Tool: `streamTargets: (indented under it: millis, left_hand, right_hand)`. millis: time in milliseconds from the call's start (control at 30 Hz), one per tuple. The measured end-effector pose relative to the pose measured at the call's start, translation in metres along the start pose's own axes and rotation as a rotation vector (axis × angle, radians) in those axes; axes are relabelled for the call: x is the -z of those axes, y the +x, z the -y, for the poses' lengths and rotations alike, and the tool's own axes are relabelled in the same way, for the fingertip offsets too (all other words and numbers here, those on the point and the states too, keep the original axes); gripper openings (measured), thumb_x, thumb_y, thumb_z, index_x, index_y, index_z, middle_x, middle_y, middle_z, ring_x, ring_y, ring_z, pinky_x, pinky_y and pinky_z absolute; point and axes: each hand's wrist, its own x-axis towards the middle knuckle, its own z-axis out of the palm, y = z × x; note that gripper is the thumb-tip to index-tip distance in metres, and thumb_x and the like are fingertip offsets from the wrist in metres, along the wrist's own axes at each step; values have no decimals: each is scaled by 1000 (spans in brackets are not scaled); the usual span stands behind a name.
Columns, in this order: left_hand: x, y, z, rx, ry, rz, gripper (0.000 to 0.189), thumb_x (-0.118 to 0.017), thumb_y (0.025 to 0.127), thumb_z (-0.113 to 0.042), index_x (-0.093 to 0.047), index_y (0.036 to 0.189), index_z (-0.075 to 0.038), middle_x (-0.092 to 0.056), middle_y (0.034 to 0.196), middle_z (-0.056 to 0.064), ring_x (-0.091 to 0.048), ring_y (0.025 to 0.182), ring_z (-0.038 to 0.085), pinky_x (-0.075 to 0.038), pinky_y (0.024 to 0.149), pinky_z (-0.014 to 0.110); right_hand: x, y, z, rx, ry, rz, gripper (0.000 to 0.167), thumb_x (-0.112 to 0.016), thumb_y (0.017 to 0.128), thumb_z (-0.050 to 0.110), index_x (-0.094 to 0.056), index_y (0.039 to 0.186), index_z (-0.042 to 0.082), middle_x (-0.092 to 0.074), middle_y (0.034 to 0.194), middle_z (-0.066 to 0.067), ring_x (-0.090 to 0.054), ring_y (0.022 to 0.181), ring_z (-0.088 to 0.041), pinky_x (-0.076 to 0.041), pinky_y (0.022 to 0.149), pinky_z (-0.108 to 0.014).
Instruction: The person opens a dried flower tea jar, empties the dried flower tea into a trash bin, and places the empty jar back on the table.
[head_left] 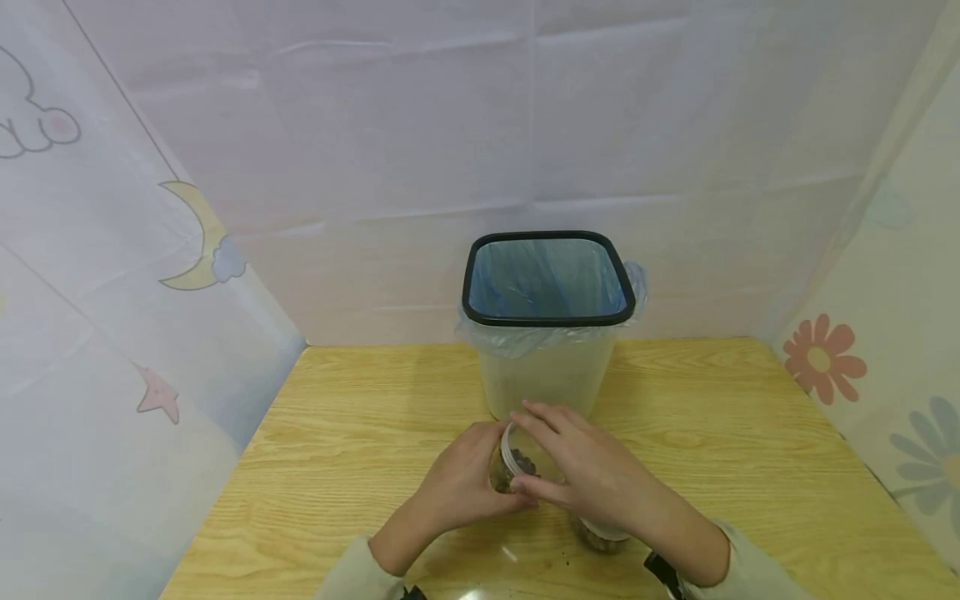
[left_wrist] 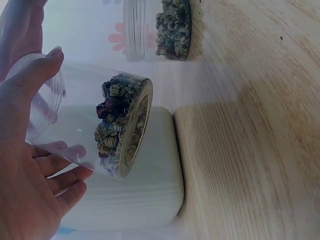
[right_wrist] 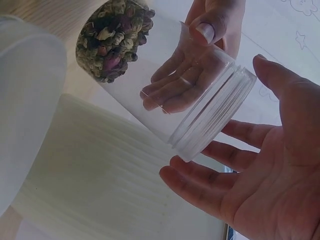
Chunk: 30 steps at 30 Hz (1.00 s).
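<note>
My left hand (left_wrist: pixel 25 130) grips a clear jar (left_wrist: pixel 85 105) around its side, thumb on one side and fingers on the other. Dried flower buds (right_wrist: pixel 115 40), greenish with some dark red, lie heaped at the jar's base. The jar is tilted, its ribbed translucent top (right_wrist: pixel 215 112) turned toward my right hand (right_wrist: pixel 260 150). Spread around that top, the right thumb and fingers have their tips right at its edge, loosely bent. In the head view, both the left hand (head_left: pixel 468 475) and right hand (head_left: pixel 592 467) flank the jar (head_left: pixel 510 467) and partly hide it.
A second jar of dried buds (head_left: pixel 600 537) stands on the wooden table (head_left: pixel 360 433) under my right forearm, partly hidden. Just beyond the hands is a whitish bin (head_left: pixel 540 375) with a black rim and bluish plastic liner. Printed cloth (head_left: pixel 390 167) hangs around the table.
</note>
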Motion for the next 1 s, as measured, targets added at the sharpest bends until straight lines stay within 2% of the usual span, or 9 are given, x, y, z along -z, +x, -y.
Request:
streamTargets:
  millis: [200,467,700,1000]
  left_hand:
    - [-1,-1,1,-15,9,3,87,-76,81,-64,-45,149,-18,-62,134,2,-57,122,16,-53,98,35]
    - [-1,-2,2,-13,10,23,94,-74,81,-66,-41,152,-15,-57,140,0,-55,127,17,-51,102,37]
    - [1,-3,1,-1,2,48,96,-75,81,-65,-41,153,-12,-55,143,4,-53,131,20,-50,105,41]
    - [4,-4,5,11,-89,116,93,-80,79,-61,-41,152,-17,-51,146,2,-49,134,20,-48,107,43]
  right_hand:
    - [0,0,0,-4,-7,29,70,-66,94,55,-51,148,12,-51,148,-10,-55,130,-30,-54,98,-47]
    - [-1,-1,0,31,0,11,66,-71,94,45,-50,148,14,-51,148,-10,-56,129,-28,-56,93,-45]
    - [-1,-2,0,58,19,13,64,-73,93,38,-51,148,16,-51,149,-8,-55,129,-28,-58,90,-46]
    - [-2,-1,2,110,7,9,64,-76,89,35,-53,146,17,-52,147,-6,-53,131,-25,-56,94,-43]
